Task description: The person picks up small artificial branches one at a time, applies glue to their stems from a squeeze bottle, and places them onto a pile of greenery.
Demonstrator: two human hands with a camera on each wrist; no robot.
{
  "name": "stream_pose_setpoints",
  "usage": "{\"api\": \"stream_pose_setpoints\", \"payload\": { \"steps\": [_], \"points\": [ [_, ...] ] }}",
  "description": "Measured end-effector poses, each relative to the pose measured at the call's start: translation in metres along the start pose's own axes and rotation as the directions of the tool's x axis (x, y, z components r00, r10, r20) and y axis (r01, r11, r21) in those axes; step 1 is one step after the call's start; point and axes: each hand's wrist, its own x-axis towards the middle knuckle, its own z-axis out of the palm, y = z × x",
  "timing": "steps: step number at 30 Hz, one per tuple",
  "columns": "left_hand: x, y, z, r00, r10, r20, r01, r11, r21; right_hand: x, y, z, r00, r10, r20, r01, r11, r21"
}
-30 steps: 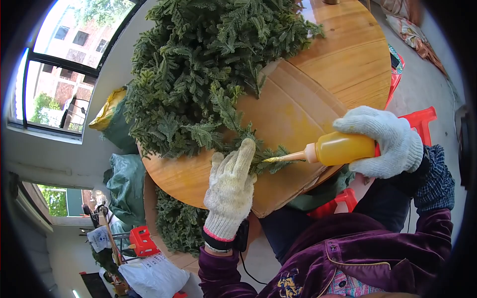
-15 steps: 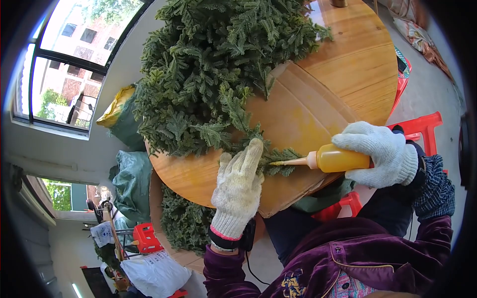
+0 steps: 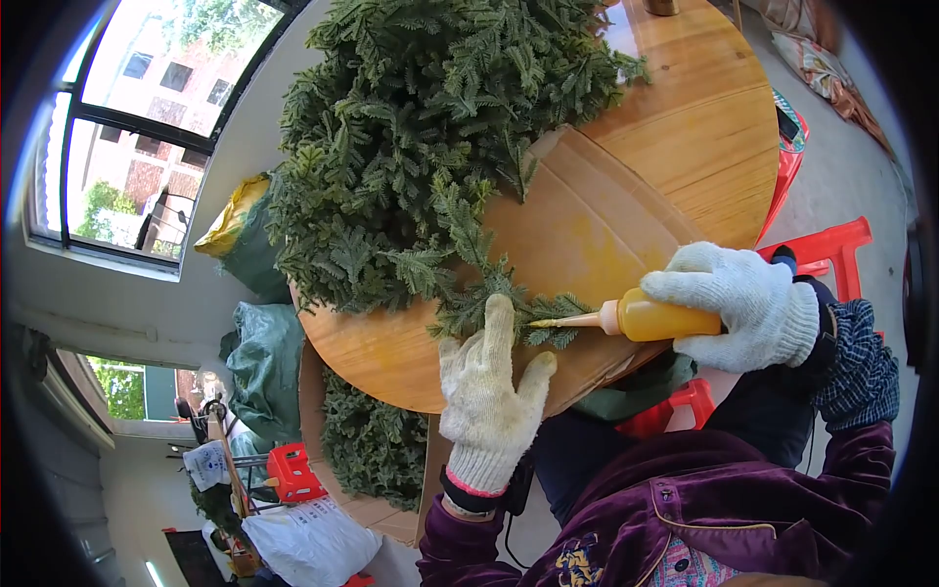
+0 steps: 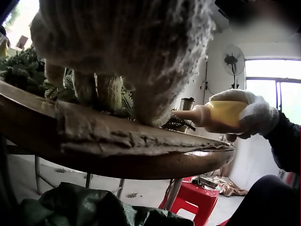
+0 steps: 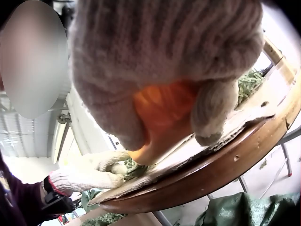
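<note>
In the head view the right hand (image 3: 738, 306), in a white knit glove, grips a squeeze bottle (image 3: 657, 316) of yellow liquid. The bottle's long nozzle points left, its tip against a small green sprig (image 3: 554, 318). The left hand (image 3: 496, 396), also gloved, lies at the table's near edge with fingers extended and thumb spread, its fingertips touching the lower branches. A large heap of green artificial branches (image 3: 391, 147) covers the table's left part. The right wrist view shows fingers curled round the orange-looking bottle (image 5: 164, 110).
Cardboard (image 3: 587, 210) lies on the round wooden table (image 3: 704, 117). A cup stands at its far edge. More branches (image 3: 372, 440) fill a box below left. Green sacks (image 3: 266, 367) are at the left, a red stool (image 3: 831, 256) at the right.
The left hand has drawn slightly towards the body and its thumb has spread away from the fingers. The right hand and bottle have shifted a little left since half a second ago.
</note>
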Motion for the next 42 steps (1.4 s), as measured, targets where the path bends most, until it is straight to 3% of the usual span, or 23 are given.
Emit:
{"api": "stream_pose_setpoints", "payload": {
  "steps": [8,10,18,24,31,42],
  "points": [
    [0.003,-0.006,0.004,1.0,0.027,-0.012,-0.027,1.0,-0.015,0.022,-0.037,-0.018,0.985,0.074,0.157,-0.041,0.978,-0.203],
    [0.007,-0.003,0.001,0.999,0.01,0.042,-0.01,1.0,0.008,0.025,-0.043,-0.02,0.979,0.102,0.175,-0.052,0.962,-0.267],
    [0.012,0.0,0.0,0.996,-0.002,0.086,-0.006,0.997,0.083,0.025,-0.055,-0.033,0.957,0.165,0.237,-0.085,0.945,-0.316],
    [0.011,-0.002,0.005,0.997,0.033,0.072,-0.041,0.992,0.121,0.02,-0.052,-0.036,0.962,0.189,0.196,-0.12,0.94,-0.319],
    [0.015,0.007,-0.003,0.987,-0.058,0.149,0.039,0.991,0.13,0.01,-0.05,-0.04,0.961,0.205,0.183,-0.142,0.941,-0.307],
    [0.011,0.0,0.006,0.997,0.04,0.061,-0.049,0.984,0.169,-0.008,-0.048,-0.046,0.958,0.249,0.146,-0.198,0.935,-0.294]
  ]
}}
